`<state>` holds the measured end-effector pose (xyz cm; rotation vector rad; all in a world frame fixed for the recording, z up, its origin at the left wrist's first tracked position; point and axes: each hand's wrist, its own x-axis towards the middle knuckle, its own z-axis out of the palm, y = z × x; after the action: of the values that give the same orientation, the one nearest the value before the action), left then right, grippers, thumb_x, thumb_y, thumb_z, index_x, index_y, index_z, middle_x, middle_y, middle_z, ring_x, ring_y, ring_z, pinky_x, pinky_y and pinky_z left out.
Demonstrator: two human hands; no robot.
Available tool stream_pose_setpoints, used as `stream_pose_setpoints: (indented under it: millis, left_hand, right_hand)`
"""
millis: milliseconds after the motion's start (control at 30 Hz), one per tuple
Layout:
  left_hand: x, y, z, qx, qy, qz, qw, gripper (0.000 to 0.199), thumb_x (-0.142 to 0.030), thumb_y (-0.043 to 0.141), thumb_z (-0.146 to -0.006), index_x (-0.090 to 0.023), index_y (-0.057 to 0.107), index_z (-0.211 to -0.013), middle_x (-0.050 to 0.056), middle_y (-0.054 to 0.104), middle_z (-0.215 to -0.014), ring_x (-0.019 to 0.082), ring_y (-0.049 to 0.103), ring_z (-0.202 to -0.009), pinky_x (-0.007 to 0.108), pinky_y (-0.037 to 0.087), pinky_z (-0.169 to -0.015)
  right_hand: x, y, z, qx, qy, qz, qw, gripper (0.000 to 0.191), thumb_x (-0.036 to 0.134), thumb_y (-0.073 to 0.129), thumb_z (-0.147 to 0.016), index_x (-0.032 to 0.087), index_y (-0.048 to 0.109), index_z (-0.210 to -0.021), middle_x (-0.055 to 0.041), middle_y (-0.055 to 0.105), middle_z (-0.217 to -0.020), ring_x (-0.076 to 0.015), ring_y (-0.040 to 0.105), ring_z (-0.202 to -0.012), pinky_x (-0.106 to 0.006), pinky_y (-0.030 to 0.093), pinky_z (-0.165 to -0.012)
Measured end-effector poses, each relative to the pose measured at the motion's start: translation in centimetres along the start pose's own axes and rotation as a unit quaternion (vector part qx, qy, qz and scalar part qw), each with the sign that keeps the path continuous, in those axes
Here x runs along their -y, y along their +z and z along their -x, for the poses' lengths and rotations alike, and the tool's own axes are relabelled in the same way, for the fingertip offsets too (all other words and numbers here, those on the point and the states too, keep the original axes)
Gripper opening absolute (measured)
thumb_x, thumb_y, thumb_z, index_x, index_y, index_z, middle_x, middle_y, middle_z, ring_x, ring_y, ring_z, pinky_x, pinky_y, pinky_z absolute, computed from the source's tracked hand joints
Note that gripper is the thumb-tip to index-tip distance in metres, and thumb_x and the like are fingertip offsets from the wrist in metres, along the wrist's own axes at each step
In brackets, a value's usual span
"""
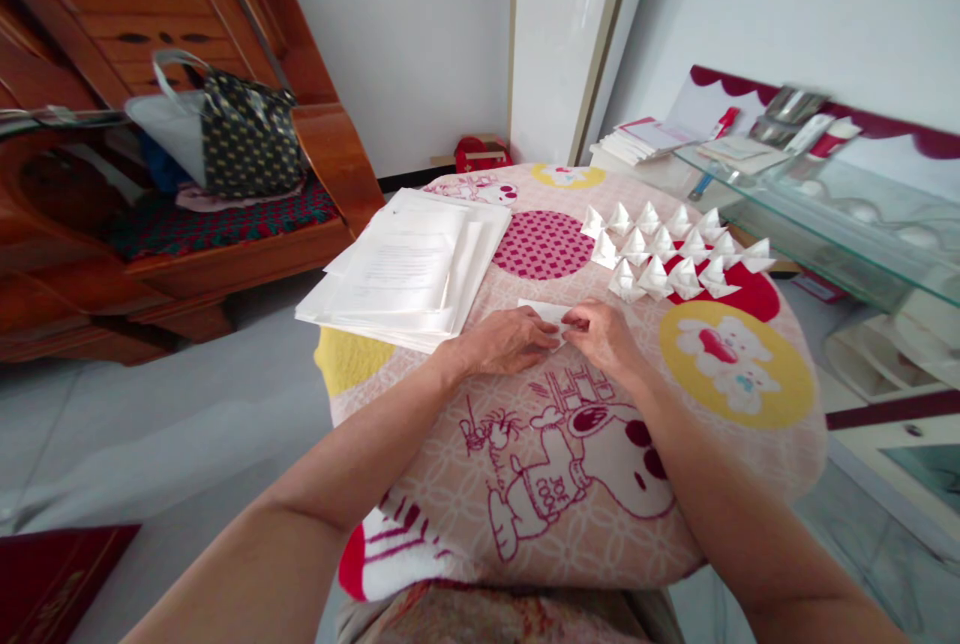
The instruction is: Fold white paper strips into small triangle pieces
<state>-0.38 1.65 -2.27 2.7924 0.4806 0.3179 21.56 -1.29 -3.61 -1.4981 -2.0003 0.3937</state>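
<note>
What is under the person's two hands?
A piece of white paper shows between the left hand and right hand, with the patterned tablecloth beneath. Whatever paper and cloth the hands cover cannot be seen.

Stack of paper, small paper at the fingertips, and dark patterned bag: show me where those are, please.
Stack of paper (401, 264): head view, on the printed top.
Small paper (544, 308): head view, on its uncovered far part.
Dark patterned bag (250, 139): head view, on its side, near the middle.

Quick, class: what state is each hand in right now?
Left hand: closed, holding the small white paper.
Right hand: closed, holding the same paper at its right side.
</note>
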Motion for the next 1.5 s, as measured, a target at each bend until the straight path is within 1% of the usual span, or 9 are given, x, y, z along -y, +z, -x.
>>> stream_pose_setpoints:
  millis: [333,567,767,833,933,1033,1167,1300,1500]
  left_hand:
    - [0.1,0.2,0.0,0.007,-0.015,-0.011,1.000,0.025,-0.020,0.062,-0.094,-0.022,0.074,-0.115,0.009,0.070,-0.133,0.027,0.064,-0.118,0.042,0.053,-0.098]
    - [-0.2,-0.1,-0.1,0.016,-0.026,-0.010,0.999,0.024,-0.020,0.063,-0.094,-0.023,0.074,-0.116,0.008,0.069,-0.136,0.027,0.064,-0.122,0.041,0.054,-0.099]
    - [-0.3,-0.2,0.0,0.026,-0.025,-0.015,0.999,0.028,-0.022,0.062,-0.095,-0.021,0.073,-0.121,0.010,0.067,-0.139,0.031,0.062,-0.125,0.045,0.053,-0.101]
    - [-0.3,-0.3,0.0,0.027,-0.024,-0.018,0.999,0.028,-0.023,0.062,-0.095,-0.022,0.073,-0.122,0.009,0.067,-0.139,0.030,0.061,-0.125,0.044,0.053,-0.102]
    - [-0.4,-0.4,0.0,0.029,-0.026,-0.021,0.999,0.029,-0.023,0.062,-0.096,-0.022,0.072,-0.122,0.008,0.068,-0.139,0.029,0.061,-0.125,0.042,0.052,-0.101]
    - [-0.6,-0.4,0.0,0.037,-0.030,-0.024,0.999,0.034,-0.022,0.061,-0.095,-0.023,0.069,-0.129,0.007,0.066,-0.141,0.028,0.060,-0.126,0.042,0.052,-0.102]
    - [-1.0,-0.6,0.0,0.049,-0.033,-0.040,0.997,0.039,-0.025,0.061,-0.096,-0.025,0.066,-0.134,0.006,0.064,-0.144,0.029,0.059,-0.124,0.043,0.050,-0.103]
    - [-1.2,-0.8,-0.2,0.061,-0.037,-0.052,0.996,0.030,-0.024,0.060,-0.096,-0.026,0.073,-0.123,0.005,0.066,-0.142,0.028,0.060,-0.123,0.042,0.051,-0.100]
    - [-1.0,-0.8,-0.1,0.050,-0.031,-0.044,0.997,0.030,-0.023,0.064,-0.094,-0.027,0.074,-0.121,0.005,0.066,-0.142,0.028,0.061,-0.124,0.043,0.051,-0.102]
  right_hand:
    - [-0.3,0.2,0.1,-0.010,0.013,0.034,0.999,0.018,0.003,0.071,-0.066,0.020,0.069,-0.074,-0.0066,0.072,-0.085,-0.0219,0.066,-0.083,-0.036,0.053,-0.081]
    - [-2.0,-0.4,-0.6,-0.043,0.080,0.047,0.995,0.011,0.008,0.070,-0.064,0.018,0.071,-0.070,-0.0070,0.073,-0.079,-0.0214,0.066,-0.075,-0.034,0.053,-0.074]
    - [-3.2,-1.0,-1.0,-0.075,0.133,0.046,0.987,0.019,0.007,0.057,-0.065,0.019,0.072,-0.067,-0.0050,0.073,-0.069,-0.0219,0.067,-0.068,-0.033,0.051,-0.068]
    - [-3.0,-1.0,-0.8,-0.098,0.122,0.049,0.986,0.022,0.007,0.055,-0.067,0.018,0.073,-0.068,-0.0066,0.073,-0.070,-0.0227,0.067,-0.069,-0.033,0.051,-0.069]
    - [-2.4,-1.0,-0.4,-0.106,0.063,0.023,0.992,0.023,0.007,0.055,-0.071,0.017,0.075,-0.075,-0.0084,0.075,-0.080,-0.0223,0.068,-0.074,-0.033,0.051,-0.071]
    - [-1.8,-0.8,-0.2,-0.054,0.024,0.010,0.998,0.018,0.008,0.059,-0.073,0.018,0.074,-0.072,-0.0075,0.075,-0.078,-0.0215,0.067,-0.075,-0.032,0.050,-0.071]
    - [-2.0,-0.5,-0.4,-0.009,0.029,0.016,0.999,0.014,0.008,0.063,-0.073,0.017,0.074,-0.072,-0.0083,0.075,-0.078,-0.0221,0.067,-0.076,-0.033,0.050,-0.072]
    - [-2.8,-0.3,-0.4,-0.033,0.037,0.021,0.999,0.018,0.009,0.065,-0.074,0.016,0.076,-0.085,-0.0100,0.076,-0.089,-0.0237,0.068,-0.082,-0.035,0.052,-0.077]
    - [-3.5,0.2,-0.2,-0.049,-0.041,0.080,0.995,0.018,0.010,0.058,-0.083,0.017,0.073,-0.088,-0.0137,0.072,-0.099,-0.0278,0.066,-0.097,-0.041,0.051,-0.091]
